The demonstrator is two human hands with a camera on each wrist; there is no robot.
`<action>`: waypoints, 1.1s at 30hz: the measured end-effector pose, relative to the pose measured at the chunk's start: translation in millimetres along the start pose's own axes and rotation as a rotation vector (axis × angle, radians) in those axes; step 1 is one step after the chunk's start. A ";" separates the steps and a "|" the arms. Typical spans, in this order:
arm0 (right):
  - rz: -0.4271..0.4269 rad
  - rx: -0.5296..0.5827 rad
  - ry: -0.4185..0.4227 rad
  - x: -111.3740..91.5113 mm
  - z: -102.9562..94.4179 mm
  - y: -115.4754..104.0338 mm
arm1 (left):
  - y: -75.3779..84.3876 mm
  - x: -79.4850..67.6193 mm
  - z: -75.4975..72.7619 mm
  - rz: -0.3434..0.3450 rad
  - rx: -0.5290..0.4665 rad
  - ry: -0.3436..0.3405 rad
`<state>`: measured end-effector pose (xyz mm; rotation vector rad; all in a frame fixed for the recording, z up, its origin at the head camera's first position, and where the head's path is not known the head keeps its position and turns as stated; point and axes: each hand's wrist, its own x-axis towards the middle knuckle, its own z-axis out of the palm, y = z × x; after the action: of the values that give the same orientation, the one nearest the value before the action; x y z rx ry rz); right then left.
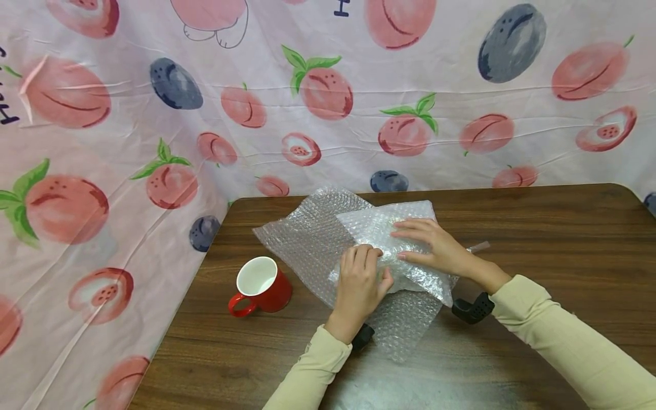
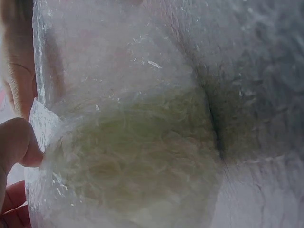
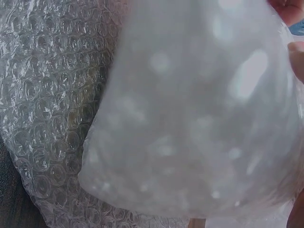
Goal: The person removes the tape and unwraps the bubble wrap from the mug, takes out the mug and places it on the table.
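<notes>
A sheet of clear bubble wrap (image 1: 312, 228) lies on the table, with part of it folded over into a layered bundle (image 1: 381, 222). My left hand (image 1: 359, 282) is at the bundle's left side, fingers curled and thumb against its edge, pinching the wrap. Across the bundle's right part, my right hand (image 1: 435, 247) rests with fingers spread. Through the layers in the left wrist view a yellowish-green patch (image 2: 128, 156) shows; what it belongs to is hidden. The right wrist view has a blurred raised flap of wrap (image 3: 190, 128) close to the camera.
A red mug (image 1: 277, 290) with a white inside stands upright left of the bubble wrap, its handle toward the front left. The brown wooden table (image 1: 564, 256) reaches back to a fruit-print cloth (image 1: 338, 148), which also hangs along the left side.
</notes>
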<state>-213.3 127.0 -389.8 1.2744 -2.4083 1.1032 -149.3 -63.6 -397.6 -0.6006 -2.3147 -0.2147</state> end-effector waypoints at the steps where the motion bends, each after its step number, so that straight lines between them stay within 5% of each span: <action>1: 0.004 -0.001 -0.001 -0.1 0.1 -0.1 | 0.0 0.2 0.6 0.002 0.002 0.006; 16: 0.015 -0.005 -0.003 -2.5 0.2 -0.6 | 2.5 -5.0 2.8 -0.002 -0.022 0.054; 25: 0.010 -0.015 0.000 -1.8 0.1 -0.8 | 8.3 -3.6 0.5 -0.082 -0.043 -0.028; 33: 0.024 -0.009 -0.011 -0.7 -0.8 -0.9 | 8.1 -1.9 -0.5 -0.083 -0.038 -0.009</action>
<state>-212.3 127.7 -389.1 1.2554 -2.4398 1.0935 -143.9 -57.4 -398.7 -0.5253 -2.3516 -0.2963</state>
